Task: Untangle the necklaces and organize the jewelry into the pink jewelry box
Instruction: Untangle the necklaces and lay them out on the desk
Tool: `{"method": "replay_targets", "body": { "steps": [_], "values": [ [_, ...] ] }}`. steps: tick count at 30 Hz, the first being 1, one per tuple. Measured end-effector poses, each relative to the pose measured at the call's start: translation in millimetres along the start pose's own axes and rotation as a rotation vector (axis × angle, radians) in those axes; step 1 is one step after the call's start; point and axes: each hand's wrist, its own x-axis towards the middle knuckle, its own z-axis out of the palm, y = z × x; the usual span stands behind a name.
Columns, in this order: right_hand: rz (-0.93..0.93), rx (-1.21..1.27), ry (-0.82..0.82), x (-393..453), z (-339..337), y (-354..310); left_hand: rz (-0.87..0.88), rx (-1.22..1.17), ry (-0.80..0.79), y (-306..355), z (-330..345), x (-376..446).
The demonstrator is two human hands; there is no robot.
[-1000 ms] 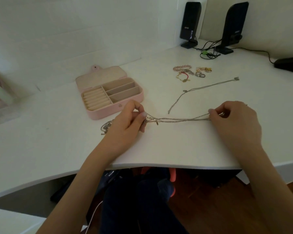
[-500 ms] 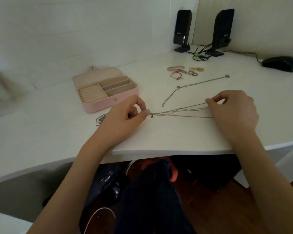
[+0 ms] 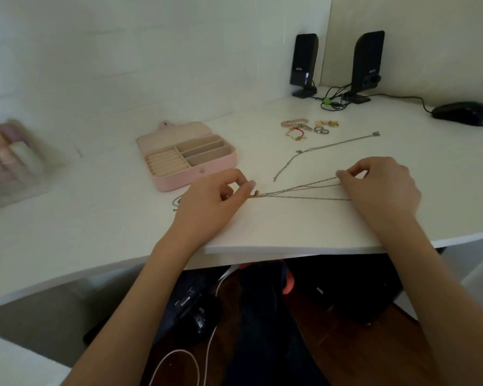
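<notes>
While stretched between both hands, chains [image 3: 296, 190] fan out in several strands from one clasp at left to a spread at right, low over desk [image 3: 262, 229], near front edge.

Largest to smallest:
- Desk: white, curved front edge, wall behind.
- Tray [image 3: 9, 160] at far left: blurred, pastel rolls or spools inside, can't tell which.
- Left hand [image 3: 212, 201]: pinching chains at clasp end between thumb and forefinger, other fingers curled.
- Right hand [image 3: 382, 185]: pinching strands at far end with fingertips, wrist over desk edge.
- Box [image 3: 190, 157]: pink, lid open and laid flat behind, ring-roll slots at left, long compartments at right, looks empty. Just beyond left hand, not touching.
- Two speakers [image 3: 304, 65], black, upright at back corner, cables bunched between them.
- Mouse [image 3: 463, 114]: black, far right, cable running back toward speakers.
- Loose necklace [image 3: 324, 151]: lying on desk between chains and pile, one end near right hand, other running up-right, apart from held chains.
- Pile [image 3: 308, 128]: bracelets and rings clustered behind loose necklace, in front of speakers.
- Small chain [image 3: 176, 203]: partly hidden behind left wrist, on desk just in front of box.
</notes>
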Motion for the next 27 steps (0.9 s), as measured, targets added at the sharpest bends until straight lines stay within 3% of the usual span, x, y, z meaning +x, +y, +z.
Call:
{"method": "replay_targets", "body": {
  "steps": [7,13,16,17,19,22,27],
  "values": [
    [-0.081,-0.115,0.024,4,4,0,-0.083,-0.233,-0.080,1,-3,2],
    [-0.140,-0.105,-0.074,9,9,3,-0.128,-0.294,-0.117,0,-5,3],
    [-0.304,0.144,-0.006,6,6,-6,-0.123,-0.314,-0.106,-1,-5,4],
    [-0.412,0.290,-0.036,2,3,-14,-0.118,-0.320,-0.102,-2,-5,4],
    [-0.596,0.508,-0.305,-11,3,-34,-0.107,-0.333,-0.093,-2,-5,4],
    [-0.632,0.599,-0.660,-27,14,-56,-0.089,-0.334,-0.078,-3,-6,5],
    [-0.536,0.708,-0.666,-35,33,-63,-0.089,-0.359,-0.084,-1,-6,5]
  ]
}}
